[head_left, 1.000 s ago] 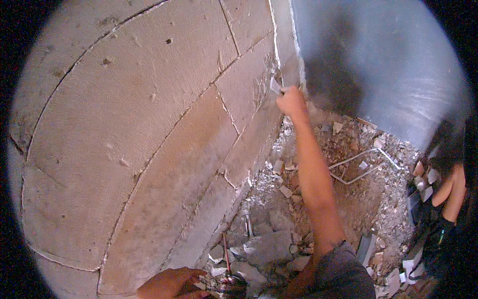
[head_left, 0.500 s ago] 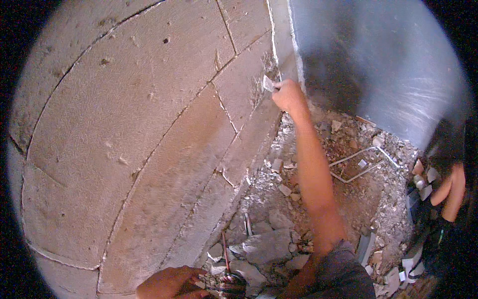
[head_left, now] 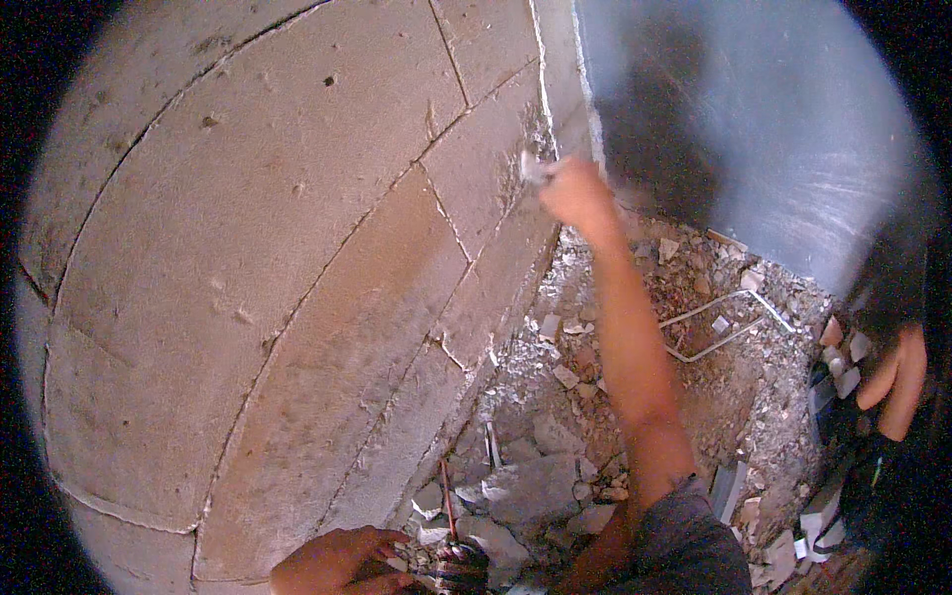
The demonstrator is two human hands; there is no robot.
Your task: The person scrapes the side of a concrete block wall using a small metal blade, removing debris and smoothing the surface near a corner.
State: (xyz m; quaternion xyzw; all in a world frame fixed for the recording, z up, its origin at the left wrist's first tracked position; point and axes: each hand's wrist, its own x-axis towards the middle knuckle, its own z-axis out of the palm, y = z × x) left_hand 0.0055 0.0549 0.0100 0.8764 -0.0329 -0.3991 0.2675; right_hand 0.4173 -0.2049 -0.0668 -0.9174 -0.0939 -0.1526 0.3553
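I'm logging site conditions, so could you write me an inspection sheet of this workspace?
Surface: rough grey-brown wall with dark joint lines.
Job's things: small pale flat piece, blurred, held up at the wall near its corner; material unclear.
Clutter: broken grey and tan rubble; thin white bent frame lying on it.
Hands: right hand grips the pale piece; left hand beside a dark rounded object, contact unclear.
Cables: nothing seen.
Surroundings: smooth blue-grey panel; another person's bare limb, far right.
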